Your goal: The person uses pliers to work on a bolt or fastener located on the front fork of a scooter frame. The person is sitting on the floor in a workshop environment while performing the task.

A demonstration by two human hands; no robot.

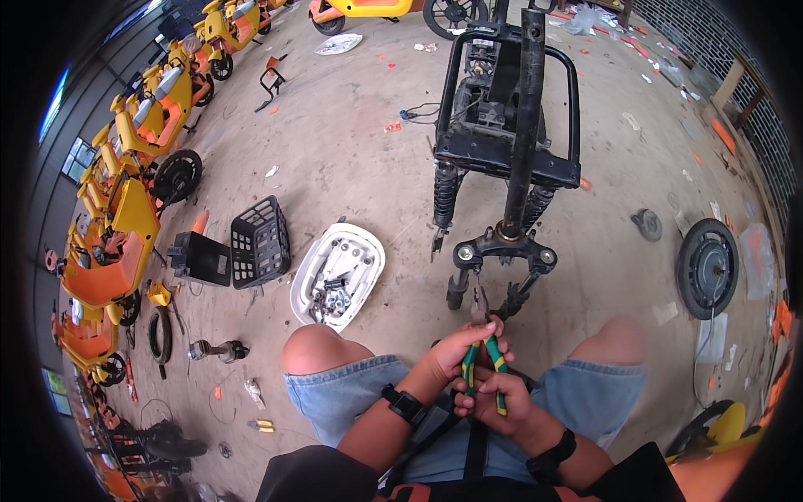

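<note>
Green-and-yellow-handled pliers [498, 358] are held between both hands above my lap, jaws pointing away from me. My left hand [456, 353] grips them near the pivot and the left handle. Lower down, my right hand [505, 403] has its fingers closed around the handle ends. The handles are spread apart. Just beyond the jaws is the fork clamp [505, 251] of a black scooter frame [506, 155]; whether the jaws touch anything there I cannot tell. Left of the frame, a white tray [376, 259] holds bolts, washers and other small metal parts.
A black plastic basket [261, 243] and a black box [201, 258] stand left of the tray. A hub-motor wheel [708, 269] with a cable lies at right. Yellow-and-orange scooters [138, 205] line the left side. Scraps and loose parts litter the concrete floor [360, 142].
</note>
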